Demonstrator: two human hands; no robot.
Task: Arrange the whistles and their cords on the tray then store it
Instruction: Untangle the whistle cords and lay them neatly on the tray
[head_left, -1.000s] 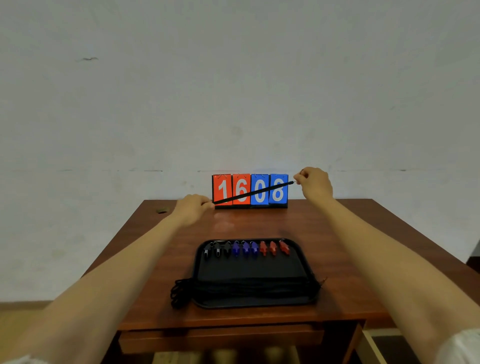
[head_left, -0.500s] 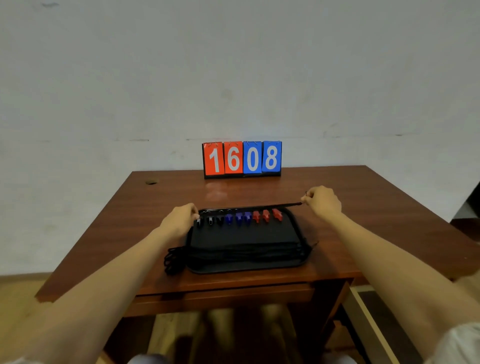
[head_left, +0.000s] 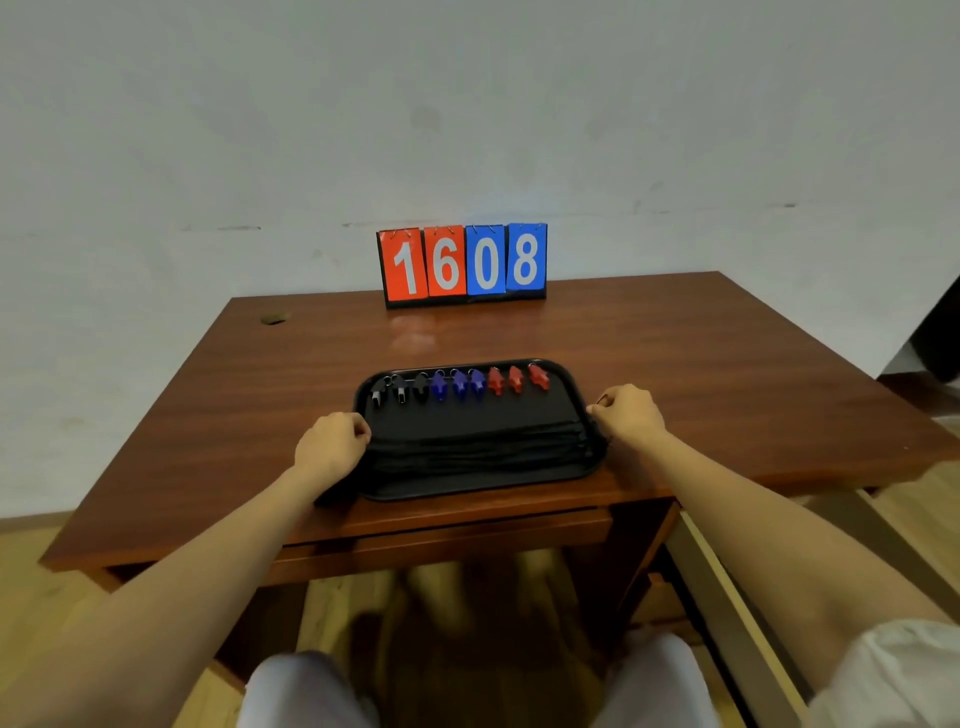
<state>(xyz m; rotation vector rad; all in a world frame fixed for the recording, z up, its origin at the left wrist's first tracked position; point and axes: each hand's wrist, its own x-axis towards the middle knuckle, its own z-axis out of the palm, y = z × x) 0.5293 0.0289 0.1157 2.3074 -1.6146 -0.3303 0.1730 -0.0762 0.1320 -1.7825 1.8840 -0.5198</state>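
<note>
Black tray (head_left: 470, 492) sits on the table (head_left: 727, 384), close to the near edge and roughly centred between left and right. The whistles (head_left: 460, 385) are lined up in one row along the tray's far rim: three black at the left end, three blue in the middle, three red at the right end. They're all lying flat and pretty evenly spaced.

The cords (head_left: 478, 453) are laid across the near half of the tray as a flat black bundle running left to right, rim to rim. A few loops spill off the tray's near left corner onto the table, right by the left wrist.

Left hand (head_left: 332, 441) is at the tray's left rim, knuckles up, with its fingers curled in tight on the left end of a cord. Right hand (head_left: 629, 415) is at the right rim doing the mirror thing, thumb and fingers pinched narrow on the cord's right end; a bit of dark cord pokes out by the fingertips. Black on black, so I can't pick out that one cord from the rest of the bundle between the hands.

A scoreboard (head_left: 462, 265) stands at the table's far edge in the middle, reading 1608, with red cards for 16 and blue for 08. There's a small brown spot (head_left: 274, 318) near the far left corner, too small to tell what it is.
</note>
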